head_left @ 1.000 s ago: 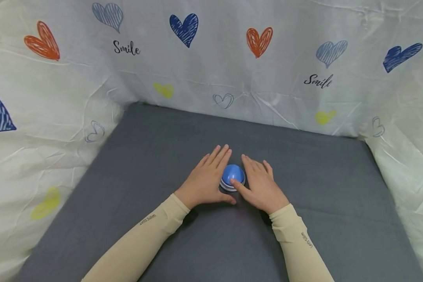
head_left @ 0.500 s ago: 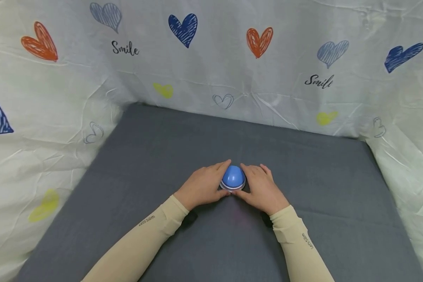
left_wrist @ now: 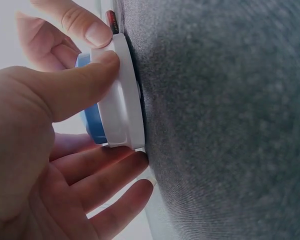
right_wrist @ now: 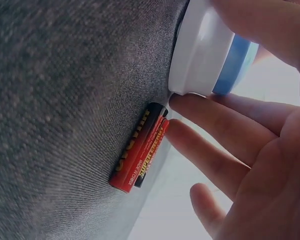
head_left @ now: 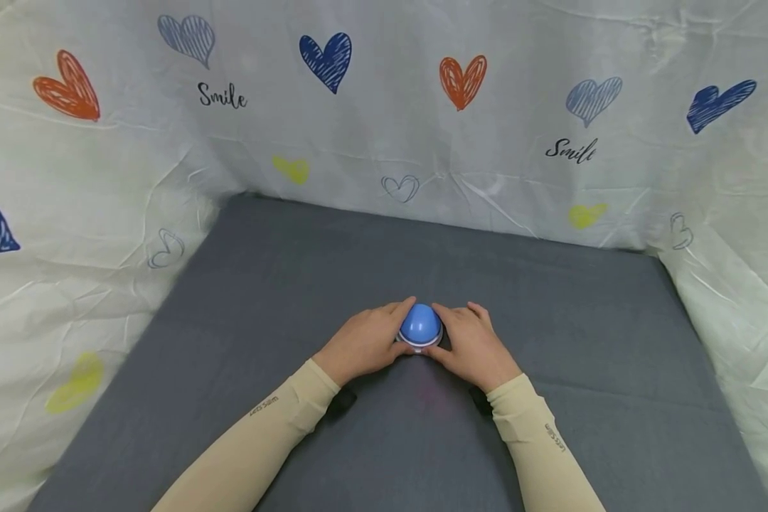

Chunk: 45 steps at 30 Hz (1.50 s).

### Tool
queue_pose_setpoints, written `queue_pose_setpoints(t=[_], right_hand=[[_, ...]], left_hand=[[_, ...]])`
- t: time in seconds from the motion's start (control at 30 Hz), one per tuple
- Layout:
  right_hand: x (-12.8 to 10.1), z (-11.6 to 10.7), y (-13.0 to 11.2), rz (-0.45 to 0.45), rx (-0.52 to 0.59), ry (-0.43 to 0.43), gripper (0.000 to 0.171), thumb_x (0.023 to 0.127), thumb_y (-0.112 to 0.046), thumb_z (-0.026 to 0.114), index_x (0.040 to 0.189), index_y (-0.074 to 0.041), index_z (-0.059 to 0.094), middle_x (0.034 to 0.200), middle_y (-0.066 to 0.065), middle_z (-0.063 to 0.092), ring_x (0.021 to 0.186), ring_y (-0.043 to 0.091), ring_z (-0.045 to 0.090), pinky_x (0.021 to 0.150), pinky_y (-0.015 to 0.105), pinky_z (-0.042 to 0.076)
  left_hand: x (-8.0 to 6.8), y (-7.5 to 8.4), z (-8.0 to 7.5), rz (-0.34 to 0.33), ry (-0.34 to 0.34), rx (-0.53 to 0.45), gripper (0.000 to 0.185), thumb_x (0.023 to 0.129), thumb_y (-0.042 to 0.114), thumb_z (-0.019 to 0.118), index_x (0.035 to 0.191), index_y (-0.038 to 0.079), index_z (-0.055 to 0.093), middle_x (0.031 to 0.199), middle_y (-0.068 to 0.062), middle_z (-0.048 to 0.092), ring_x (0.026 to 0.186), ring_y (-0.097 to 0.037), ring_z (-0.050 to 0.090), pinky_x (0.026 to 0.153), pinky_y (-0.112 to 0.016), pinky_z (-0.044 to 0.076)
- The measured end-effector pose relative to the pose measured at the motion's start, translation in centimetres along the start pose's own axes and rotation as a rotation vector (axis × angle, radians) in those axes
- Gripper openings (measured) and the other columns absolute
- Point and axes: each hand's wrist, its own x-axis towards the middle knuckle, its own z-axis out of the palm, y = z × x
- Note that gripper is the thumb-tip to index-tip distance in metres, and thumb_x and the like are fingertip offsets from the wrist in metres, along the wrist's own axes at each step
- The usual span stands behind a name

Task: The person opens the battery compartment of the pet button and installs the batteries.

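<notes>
A blue dome button (head_left: 420, 324) on a white base (left_wrist: 123, 102) sits on the grey cloth (head_left: 569, 355). My left hand (head_left: 392, 330) grips it from the left, with the thumb (left_wrist: 85, 80) on the base's rim and the fingers (left_wrist: 107, 170) curled round the far side. My right hand (head_left: 446, 331) grips it from the right, its thumb on the white base (right_wrist: 200, 50) and its fingers (right_wrist: 220, 130) round the back. Two red and black batteries (right_wrist: 140, 150) lie on the cloth just behind the button, by my right fingertips; the head view hides them.
A white sheet printed with hearts and "Smile" (head_left: 384, 107) walls in the grey cloth at the back and on both sides. Beige sleeves (head_left: 262, 434) cover both forearms.
Both hands lay flat beside the button with straight fingers a second ago. Their fingers have curled in and closed round the button from both sides.
</notes>
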Motion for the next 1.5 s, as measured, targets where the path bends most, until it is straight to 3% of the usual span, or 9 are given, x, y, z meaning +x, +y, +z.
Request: queue_pose_setpoints(t=[0.43, 0.63, 1.03, 1.3, 1.5], right_hand=[[0.1, -0.3, -0.2, 0.015, -0.003, -0.023, 0.076, 0.095, -0.040, 0.085, 0.154, -0.003, 0.057, 0.145, 0.016, 0.070, 0.134, 0.033, 0.066, 0.126, 0.062, 0.030], [0.0, -0.6, -0.3, 0.005, 0.011, -0.065, 0.085, 0.089, -0.036, 0.091, 0.157, -0.001, 0.053, 0.146, 0.018, 0.069, 0.134, 0.033, 0.066, 0.126, 0.061, 0.031], [-0.1, -0.8, -0.2, 0.013, 0.030, -0.061, 0.082, 0.090, -0.032, 0.090, 0.156, 0.001, 0.054, 0.143, 0.020, 0.070, 0.131, 0.032, 0.069, 0.126, 0.061, 0.032], [-0.2, -1.0, 0.0, 0.003, 0.053, -0.044, 0.076, 0.092, -0.030, 0.085, 0.155, 0.001, 0.055, 0.142, 0.019, 0.072, 0.128, 0.031, 0.071, 0.124, 0.061, 0.035], [-0.3, -1.1, 0.0, -0.015, 0.085, -0.008, 0.074, 0.092, -0.034, 0.080, 0.154, 0.001, 0.057, 0.141, 0.018, 0.072, 0.122, 0.031, 0.073, 0.121, 0.060, 0.038]], left_hand=[[-0.1, 0.1, -0.3, 0.005, -0.006, -0.003, 0.082, 0.103, 0.041, 0.075, 0.165, 0.002, 0.040, 0.157, -0.019, 0.060, 0.134, -0.035, 0.069, 0.108, -0.049, 0.057], [-0.1, 0.2, -0.6, -0.020, -0.059, -0.057, 0.080, 0.106, 0.039, 0.072, 0.167, 0.001, 0.036, 0.157, -0.022, 0.058, 0.138, -0.034, 0.065, 0.111, -0.050, 0.054], [-0.1, 0.5, -1.0, -0.044, -0.097, -0.147, 0.082, 0.107, 0.040, 0.069, 0.169, 0.002, 0.031, 0.160, -0.022, 0.055, 0.143, -0.034, 0.061, 0.115, -0.051, 0.051], [0.1, 0.7, -1.1, -0.132, -0.092, -0.292, 0.087, 0.106, 0.039, 0.071, 0.169, -0.001, 0.027, 0.165, -0.025, 0.048, 0.149, -0.036, 0.055, 0.119, -0.051, 0.048], [0.1, 0.6, -1.6, -0.208, -0.073, -0.348, 0.096, 0.099, 0.051, 0.075, 0.169, 0.003, 0.031, 0.162, -0.022, 0.051, 0.145, -0.036, 0.058, 0.116, -0.053, 0.050]])
